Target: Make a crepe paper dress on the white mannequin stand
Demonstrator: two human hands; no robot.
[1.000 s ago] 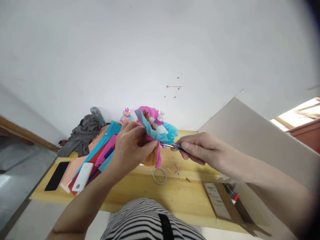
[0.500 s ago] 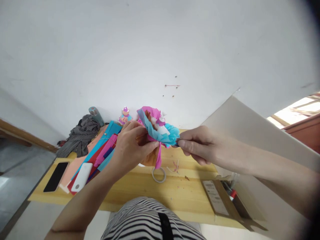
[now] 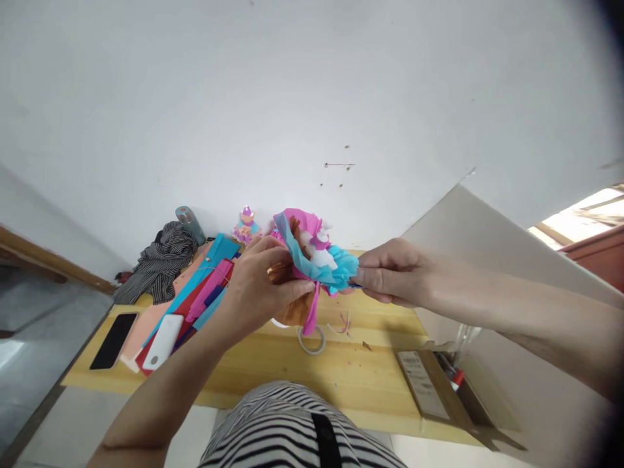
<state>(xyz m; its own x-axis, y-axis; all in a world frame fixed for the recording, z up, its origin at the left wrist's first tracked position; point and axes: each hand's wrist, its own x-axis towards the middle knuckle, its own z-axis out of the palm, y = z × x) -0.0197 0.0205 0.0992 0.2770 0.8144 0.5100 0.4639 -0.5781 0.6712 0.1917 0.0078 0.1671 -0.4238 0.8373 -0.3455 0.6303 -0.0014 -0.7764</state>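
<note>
Above the table, my left hand (image 3: pixel 266 289) is closed around a crepe-paper figure (image 3: pixel 316 257). Ruffled blue paper, pink and brown pieces and a white middle make up this figure, which lies tilted. A pink strip hangs below my left thumb. My right hand (image 3: pixel 392 273) is pinched at the right edge of the blue ruffle. Something small and dark shows at its fingertips, mostly hidden by the fingers, and I cannot tell what it is.
Coloured paper sheets (image 3: pixel 207 289), a white oblong device (image 3: pixel 164 341) and a phone (image 3: pixel 114 340) lie at left. Behind are striped cloth (image 3: pixel 163 260), a bottle (image 3: pixel 190 224) and a small paper doll (image 3: pixel 246 224). A tape roll (image 3: pixel 312 339) and an open cardboard box (image 3: pixel 429 387) are nearer.
My right hand has turned slightly and shifted a little along the blue ruffle. The view has moved slightly; my left hand keeps its hold on the figure.
</note>
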